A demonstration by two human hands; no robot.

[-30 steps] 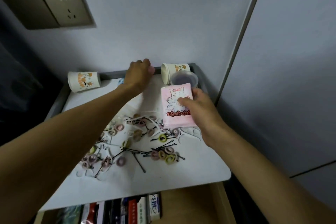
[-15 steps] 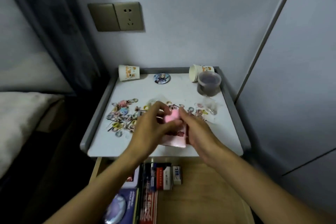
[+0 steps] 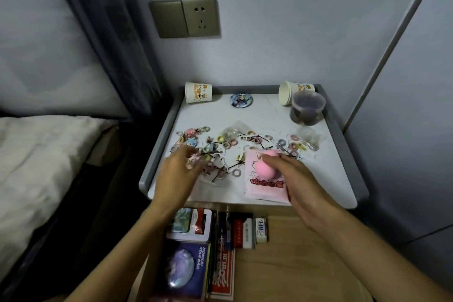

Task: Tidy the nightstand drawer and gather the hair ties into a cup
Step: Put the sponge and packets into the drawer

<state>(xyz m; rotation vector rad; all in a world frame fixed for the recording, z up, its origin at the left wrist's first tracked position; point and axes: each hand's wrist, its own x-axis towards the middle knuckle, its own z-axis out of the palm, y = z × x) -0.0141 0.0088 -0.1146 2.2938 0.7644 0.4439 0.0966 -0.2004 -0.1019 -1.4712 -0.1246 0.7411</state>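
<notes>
Several small coloured hair ties (image 3: pixel 231 141) and black hairpins lie scattered across the white nightstand top (image 3: pixel 257 115). Two printed paper cups lie on their sides at the back, one at the left (image 3: pixel 198 92) and one at the right (image 3: pixel 291 93). My left hand (image 3: pixel 179 174) hovers over the left part of the pile, its blurred fingertips among the ties. My right hand (image 3: pixel 294 179) grips a pink packet (image 3: pixel 264 187) at the front edge and holds a pink egg-shaped sponge (image 3: pixel 266 167) against its top.
A clear plastic tub (image 3: pixel 307 108) stands in front of the right cup, and a round badge (image 3: pixel 238 100) lies at the back. The open wooden drawer (image 3: pixel 294 252) below holds boxes (image 3: pixel 188 225), a dark booklet (image 3: pixel 186 270) and an eraser (image 3: pixel 261 229). A bed (image 3: pixel 36 167) lies to the left.
The view pulled back from the nightstand. My left hand left the sponge and moved left onto the hair ties. My right hand kept hold of the packet and sponge.
</notes>
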